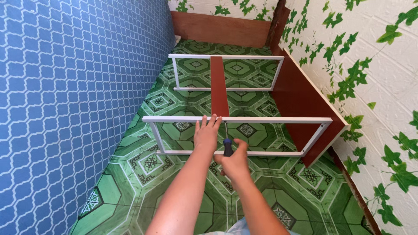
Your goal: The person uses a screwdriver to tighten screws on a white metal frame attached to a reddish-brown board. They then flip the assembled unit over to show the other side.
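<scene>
- A blue bedcover (65, 100) with a white lattice pattern fills the left side, and a wall (383, 65) with printed ivy leaves runs along the right; between them is a narrow strip of floor (130, 182) in green patterned tiles.
- A partly built piece of furniture lies on that floor: two white frames, the near frame (270, 119) and the far frame (191, 56), joined by a narrow reddish-brown board (219, 82) down the middle and a wide reddish-brown panel (300, 100) on the right, close to the wall.
- A brown wooden board (217, 28) closes off the far end of the floor.
- The left hand (207, 132) is stretched forward, flat and open, fingers resting on the near frame's top rail just beside the narrow board; it grips nothing.
- The right hand (235, 161) is closed around the dark handle of a screwdriver (227, 143), whose thin shaft points up to the top rail, just right of the left hand.
- No packages, labels or signs can be made out.
</scene>
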